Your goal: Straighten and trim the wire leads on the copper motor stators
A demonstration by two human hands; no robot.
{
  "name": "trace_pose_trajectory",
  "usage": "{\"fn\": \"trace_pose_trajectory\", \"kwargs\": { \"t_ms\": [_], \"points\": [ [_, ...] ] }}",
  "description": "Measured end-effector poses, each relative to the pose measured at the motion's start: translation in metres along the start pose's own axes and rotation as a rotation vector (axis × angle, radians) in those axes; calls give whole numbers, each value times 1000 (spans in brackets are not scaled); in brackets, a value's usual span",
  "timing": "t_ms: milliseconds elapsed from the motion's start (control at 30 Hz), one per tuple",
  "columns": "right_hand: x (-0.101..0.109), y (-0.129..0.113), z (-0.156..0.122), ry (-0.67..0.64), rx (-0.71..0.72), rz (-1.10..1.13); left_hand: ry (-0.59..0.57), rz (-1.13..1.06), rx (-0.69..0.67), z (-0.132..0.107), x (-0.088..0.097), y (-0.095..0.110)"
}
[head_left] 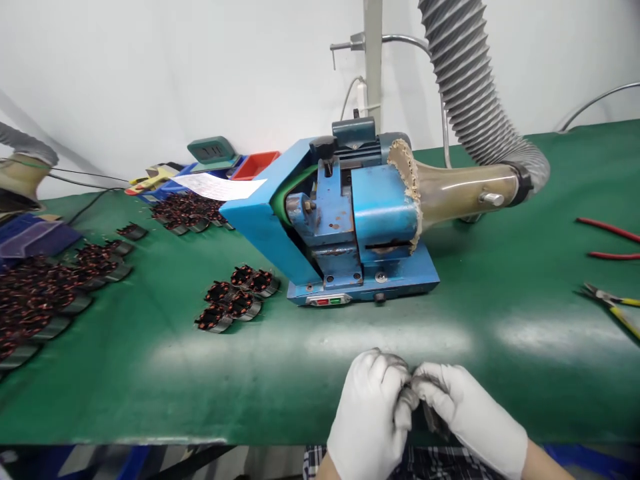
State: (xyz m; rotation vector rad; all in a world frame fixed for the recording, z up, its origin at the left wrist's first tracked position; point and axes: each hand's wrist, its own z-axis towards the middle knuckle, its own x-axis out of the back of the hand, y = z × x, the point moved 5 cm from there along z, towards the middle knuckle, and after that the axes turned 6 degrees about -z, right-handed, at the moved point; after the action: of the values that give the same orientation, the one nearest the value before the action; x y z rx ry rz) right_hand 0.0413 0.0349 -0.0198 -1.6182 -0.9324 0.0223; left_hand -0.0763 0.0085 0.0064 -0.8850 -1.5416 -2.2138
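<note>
Both hands wear white gloves with grey, soiled fingertips and meet over the front edge of the green bench. My left hand [373, 410] is closed, its fingers curled towards the right hand. Close beside it, my right hand [457, 407] is also closed, thumb and fingers pinched together. A small dark piece [435, 421] shows under the right fingers; most of it is hidden and blurred, so its kind cannot be made out. Beyond the hands stands a blue belt-driven machine [330, 213] with red and green buttons. Several copper-wound motor stators [243, 303] sit left of its base.
More stators [55, 293] crowd the bench's left side, with another pile [187, 210] behind. A grey ribbed hose [470, 87] joins the machine's right side. Yellow-handled pliers [613, 303] and red handles [610, 230] lie at right. A red bin [255, 165] stands behind.
</note>
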Motion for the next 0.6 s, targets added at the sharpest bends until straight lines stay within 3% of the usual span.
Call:
{"fn": "trace_pose_trajectory", "kwargs": {
  "t_ms": [133, 233, 333, 467, 533, 600],
  "points": [
    [10, 18, 0, -51, -159, 306, 43, 9, -1, -1, -3, 1],
    [39, 30, -4, 198, -204, 406, 46, 16, 10, -1, -4, 2],
    [50, 23, -11, 391, -62, 127, 50, 15, 8, -1, -5, 2],
    [19, 1, -15, 434, 306, -298, 78, 43, -17, -3, -8, 0],
    [13, 0, -17, 548, 385, -411, 93, 56, -29, -3, -8, 0],
    [22, 4, -22, 718, 382, -507, 107, 52, -38, -3, -8, 0]
  ]
}}
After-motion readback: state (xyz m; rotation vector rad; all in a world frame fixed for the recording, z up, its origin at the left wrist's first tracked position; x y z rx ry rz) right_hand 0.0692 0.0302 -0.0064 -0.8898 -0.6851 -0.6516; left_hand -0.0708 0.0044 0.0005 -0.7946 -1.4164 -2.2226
